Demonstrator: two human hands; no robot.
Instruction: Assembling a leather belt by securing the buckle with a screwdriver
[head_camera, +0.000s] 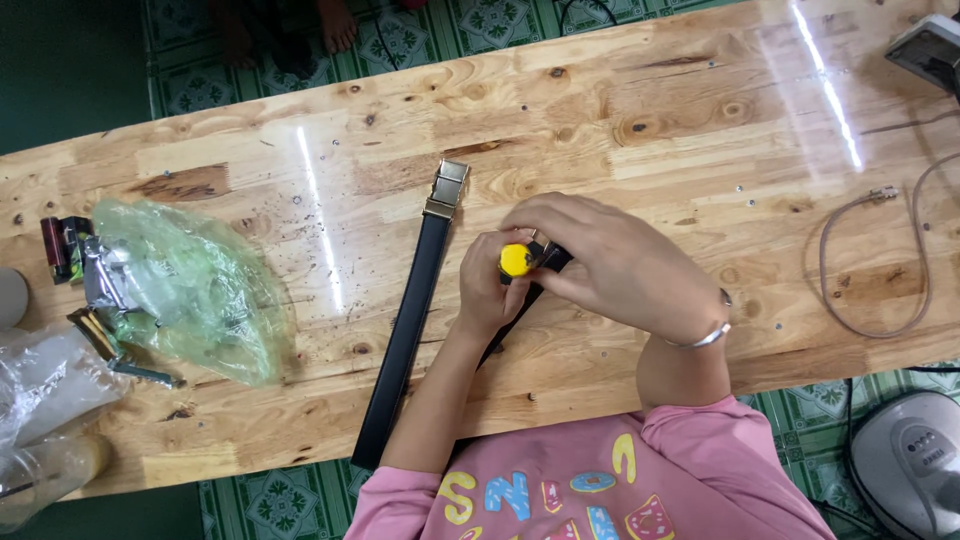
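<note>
Left hand (487, 290) grips a yellow-capped tool (516, 259) upright, fingers wrapped tight around the handle. Right hand (610, 265) curls over it from the right, pinching a dark part (552, 256) beside the cap. Both sit mid-table on the wooden table (650, 110), just right of a black leather belt (408, 330) lying lengthwise, its metal buckle (447, 189) at the far end. Green plastic bag (190, 290) far left; grey cable (880, 260) right.

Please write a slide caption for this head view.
Both hands, left and right, grip a yellow-capped tool over a black belt on a wooden table.
</note>
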